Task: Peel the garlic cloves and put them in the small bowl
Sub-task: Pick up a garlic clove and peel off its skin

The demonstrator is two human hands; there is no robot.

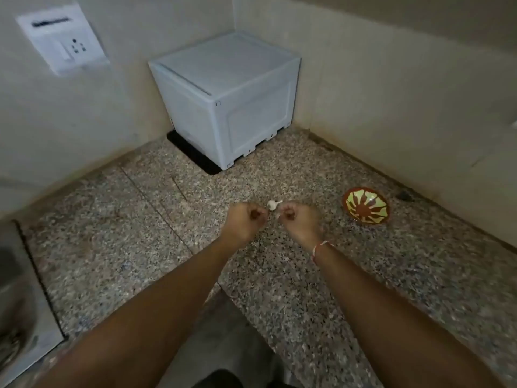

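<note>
A small white garlic bulb lies on the speckled stone counter, just beyond and between my two hands. My left hand hovers left of it with its fingers curled into a fist, and I see nothing in it. My right hand, with a thread band at the wrist, is curled too, and its fingertips pinch a small pale piece of garlic, blurred. The small bowl, red-brown with a green leaf pattern, stands to the right of my right hand and looks empty.
A pale blue plastic box stands in the far corner on a black mat. Tiled walls close off the back and right. A wall socket plate is at upper left. A steel sink lies at the left edge.
</note>
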